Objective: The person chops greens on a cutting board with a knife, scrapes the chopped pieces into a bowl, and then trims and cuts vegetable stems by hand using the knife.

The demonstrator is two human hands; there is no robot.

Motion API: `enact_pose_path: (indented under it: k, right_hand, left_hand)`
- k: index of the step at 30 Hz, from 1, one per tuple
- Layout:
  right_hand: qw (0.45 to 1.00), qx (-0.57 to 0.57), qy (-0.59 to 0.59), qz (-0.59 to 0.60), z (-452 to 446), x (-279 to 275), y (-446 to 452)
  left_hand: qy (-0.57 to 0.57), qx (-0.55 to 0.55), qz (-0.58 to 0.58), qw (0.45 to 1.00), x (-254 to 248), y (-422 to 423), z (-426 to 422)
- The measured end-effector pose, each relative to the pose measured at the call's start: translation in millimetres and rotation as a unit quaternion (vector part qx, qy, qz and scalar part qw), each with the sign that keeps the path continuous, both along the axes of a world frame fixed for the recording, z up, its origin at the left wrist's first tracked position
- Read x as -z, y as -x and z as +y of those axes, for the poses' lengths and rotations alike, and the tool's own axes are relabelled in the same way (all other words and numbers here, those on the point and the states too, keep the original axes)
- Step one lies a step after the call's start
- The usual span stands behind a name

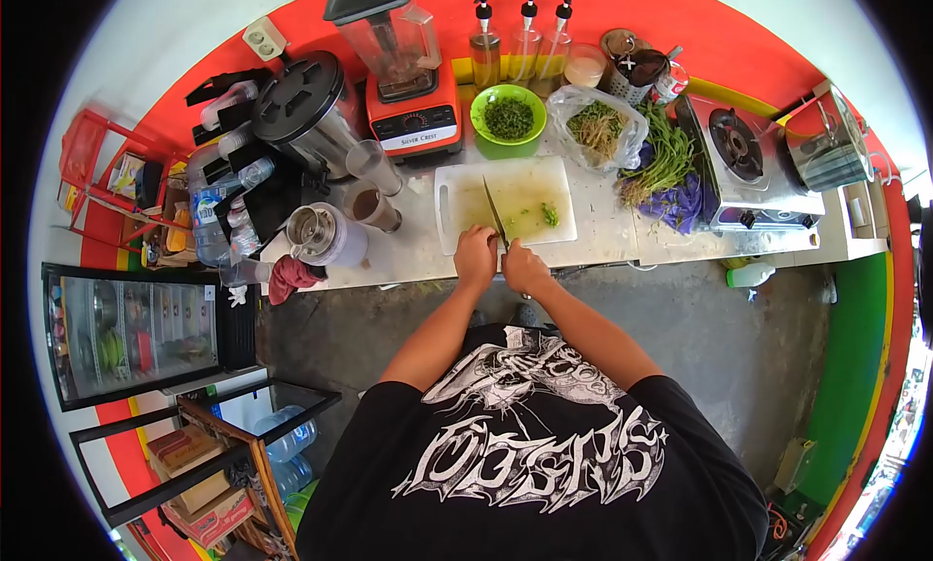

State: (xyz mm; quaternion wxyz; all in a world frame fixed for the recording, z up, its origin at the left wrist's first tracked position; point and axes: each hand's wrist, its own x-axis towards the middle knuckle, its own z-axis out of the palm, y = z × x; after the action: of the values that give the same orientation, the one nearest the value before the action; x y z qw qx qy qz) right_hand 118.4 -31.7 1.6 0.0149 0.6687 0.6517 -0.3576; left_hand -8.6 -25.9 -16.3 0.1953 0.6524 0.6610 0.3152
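Note:
A knife extends over the white cutting board, its blade pointing away from me. My right hand is closed around its handle at the board's near edge. Close beside it, my left hand has its fingers curled together near the base of the blade; what they hold, if anything, is hidden. A small heap of chopped greens lies on the board to the right of the blade. Behind the board stands a green bowl with finely chopped dark greens in it.
To the right are a plastic bag of roots and greens, leafy bunches and a gas stove. A red blender, clear cups and a steel container stand left. Pump bottles line the wall.

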Motion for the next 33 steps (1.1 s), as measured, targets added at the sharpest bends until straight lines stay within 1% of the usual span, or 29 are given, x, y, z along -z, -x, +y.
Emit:
enact_pose_path:
  k: [2, 3, 9, 11, 14, 16, 19, 23, 25, 26, 28, 29, 31, 33]
  right_hand:
    - [0.999, 0.043, -0.009, 0.022, -8, 5, 5]
    - [0.999, 0.047, -0.007, 0.023, -10, 6, 6]
    - [1.000, 0.018, -0.011, -0.005, -3, -3, -9]
    - [0.998, 0.068, -0.011, 0.007, -5, -8, -19]
    - [0.995, 0.099, -0.015, -0.004, -4, -5, -40]
    - [0.995, 0.097, -0.026, -0.010, -2, -4, -53]
    - [0.995, 0.092, -0.043, -0.008, -3, -6, -63]
    - [0.996, 0.074, -0.047, 0.022, 0, -21, -58]
    - [0.997, 0.058, -0.044, 0.023, 3, -17, -51]
    - [0.998, 0.047, -0.043, 0.024, 3, -14, -47]
    - [0.998, 0.037, -0.037, 0.016, 5, -17, -40]
    - [0.999, 0.030, -0.033, 0.006, 5, -19, -37]
    - [0.999, 0.027, -0.029, -0.007, 5, -21, -34]
    - [0.999, 0.022, -0.026, -0.020, 5, -22, -32]
  left_hand:
    - [0.007, 0.000, -0.007, 1.000, -1, 0, -3]
    - [0.007, 0.000, -0.004, 1.000, -1, 0, -3]
    - [0.016, -0.012, 0.004, 1.000, -1, -6, 7]
    - [0.014, -0.020, -0.004, 1.000, 4, -11, 13]
    - [0.005, -0.006, -0.002, 1.000, 8, -22, 25]
    - [-0.026, 0.067, 0.001, 0.997, 9, -29, 32]
    - [-0.036, 0.084, -0.011, 0.996, 9, -37, 32]
    - [-0.058, 0.069, -0.040, 0.995, 8, -29, 25]
    - [-0.027, 0.067, -0.071, 0.995, 5, -19, 19]
    - [-0.027, 0.064, -0.069, 0.995, 3, -15, 17]
    - [-0.045, 0.047, -0.016, 0.998, 8, -8, 15]
    - [-0.043, 0.044, -0.015, 0.998, 10, -6, 14]
    - [-0.021, -0.001, -0.030, 0.999, 12, -5, 16]
    - [-0.010, -0.006, -0.040, 0.999, 13, -5, 18]
